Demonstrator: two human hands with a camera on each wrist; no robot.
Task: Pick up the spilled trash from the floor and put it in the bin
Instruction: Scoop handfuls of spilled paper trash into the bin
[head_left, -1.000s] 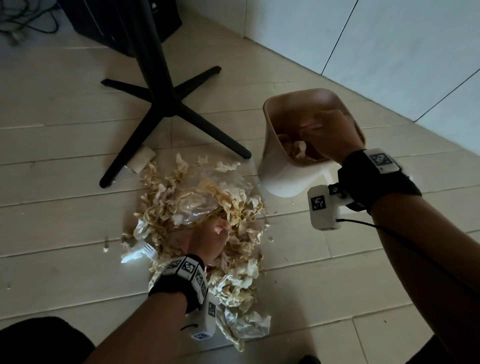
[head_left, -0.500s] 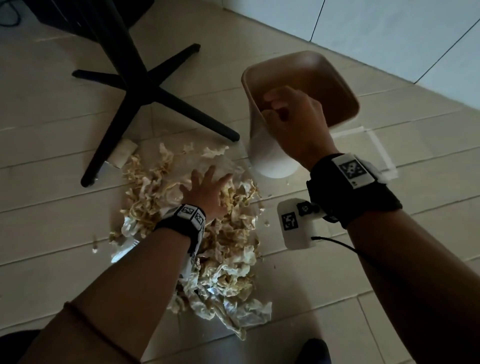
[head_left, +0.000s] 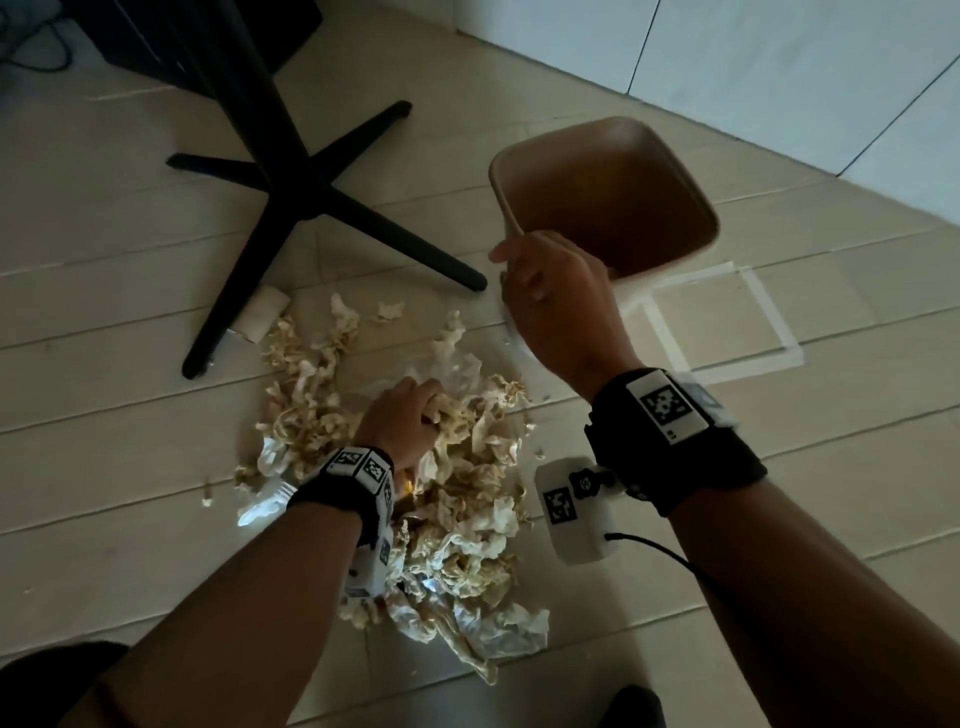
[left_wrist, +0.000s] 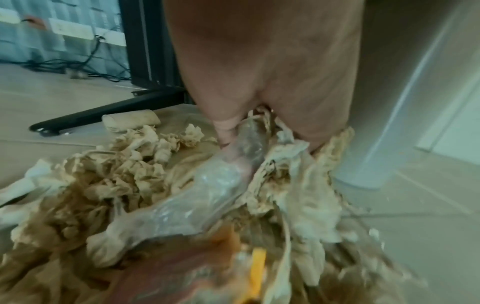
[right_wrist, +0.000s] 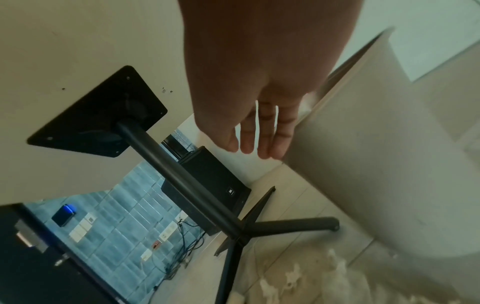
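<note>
Spilled trash (head_left: 467, 488), crumpled tan paper with clear plastic wrap, lies heaped on the floor tiles. My left hand (head_left: 435, 411) is down in the top of the heap, fingers curled into paper and plastic. In the left wrist view the left hand (left_wrist: 246, 144) pinches a twist of clear plastic (left_wrist: 207, 195) together with paper. The tan bin (head_left: 500, 179) stands upright to the right of the heap; its inside is in shadow. My right hand (head_left: 511, 270) hovers at the bin's near left corner. In the right wrist view the right hand (right_wrist: 257, 148) is empty, fingers straight, beside the bin wall (right_wrist: 376, 164).
A black table base (head_left: 291, 208) with spread legs stands just behind the heap, one foot ending near the bin. A cardboard tube (head_left: 262, 314) lies against one leg. A white plastic fork (head_left: 270, 501) sits at the heap's left edge. A taped square (head_left: 727, 317) marks the floor beside the bin.
My right hand has come up out of the bin and back to its near corner, empty. My left hand, flat on the heap half a second ago, has curled into the trash.
</note>
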